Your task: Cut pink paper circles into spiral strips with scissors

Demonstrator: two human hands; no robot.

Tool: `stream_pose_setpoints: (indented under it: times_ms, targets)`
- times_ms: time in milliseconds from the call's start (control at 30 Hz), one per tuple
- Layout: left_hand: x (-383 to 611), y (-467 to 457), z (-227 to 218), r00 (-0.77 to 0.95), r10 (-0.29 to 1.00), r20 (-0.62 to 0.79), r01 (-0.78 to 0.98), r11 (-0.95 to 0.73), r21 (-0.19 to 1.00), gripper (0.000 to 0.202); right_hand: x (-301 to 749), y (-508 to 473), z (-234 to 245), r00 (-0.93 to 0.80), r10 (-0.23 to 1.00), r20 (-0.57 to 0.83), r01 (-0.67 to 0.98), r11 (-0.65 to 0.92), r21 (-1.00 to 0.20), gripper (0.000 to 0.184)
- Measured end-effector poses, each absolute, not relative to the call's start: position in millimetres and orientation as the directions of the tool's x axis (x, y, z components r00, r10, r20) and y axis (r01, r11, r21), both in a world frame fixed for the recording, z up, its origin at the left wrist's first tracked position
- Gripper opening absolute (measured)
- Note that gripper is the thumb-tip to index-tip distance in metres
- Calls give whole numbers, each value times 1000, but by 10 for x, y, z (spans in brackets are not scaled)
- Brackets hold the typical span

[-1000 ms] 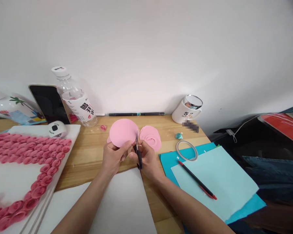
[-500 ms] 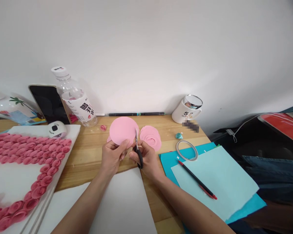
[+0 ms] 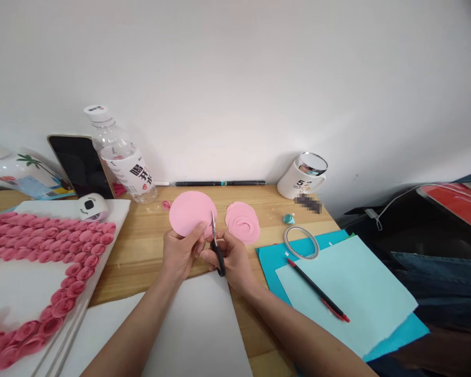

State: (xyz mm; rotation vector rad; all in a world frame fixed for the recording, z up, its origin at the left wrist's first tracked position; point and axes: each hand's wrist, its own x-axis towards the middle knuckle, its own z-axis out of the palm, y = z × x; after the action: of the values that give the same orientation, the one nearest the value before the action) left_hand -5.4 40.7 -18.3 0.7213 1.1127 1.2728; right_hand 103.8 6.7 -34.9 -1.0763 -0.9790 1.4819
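My left hand (image 3: 181, 251) pinches the lower edge of a round pink paper disc (image 3: 190, 212), held above the wooden table. In my right hand (image 3: 233, 259) is a pair of scissors (image 3: 217, 251) with black handles, my fingers closed around them. The blades point up and lie against the disc's right edge. Right of the disc, a spiral-cut pink paper piece (image 3: 242, 222) rests on the table. A small rolled pink paper flower (image 3: 166, 205) sits behind the left side of the disc.
A white board with rows of pink paper roses (image 3: 74, 288) is at left. Behind it stand a plastic bottle (image 3: 125, 162) and a phone (image 3: 80, 165). At right are a mug (image 3: 300, 178), a tape roll (image 3: 301, 242), a pen (image 3: 317, 290) and pale blue paper (image 3: 361, 293).
The disc and both hands have shifted slightly left. The scissors have tilted further left at their tips and stay at the disc's right edge.
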Motion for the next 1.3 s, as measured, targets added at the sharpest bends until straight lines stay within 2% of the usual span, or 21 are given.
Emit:
stream_pose_setpoints:
  times_ms: [133,267,933,1300]
  targets:
    - [-48,403,-196,-57,967,-250,-328,219,919,33,1065,103,-346,-29,999,-40,-258,-46,-965,45]
    - [-41,410,-185,-56,971,-233,-310,205,928,35,1088,120,-338,-17,1000,-11,-236,-15,-972,49]
    - [-51,416,-173,-50,974,-221,-308,195,931,34,1101,104,-330,-67,997,-49,-248,-64,-967,41]
    - [-71,428,-155,-40,981,-191,-373,163,913,36,1100,85,-320,-82,989,-125,-256,-143,-956,41]
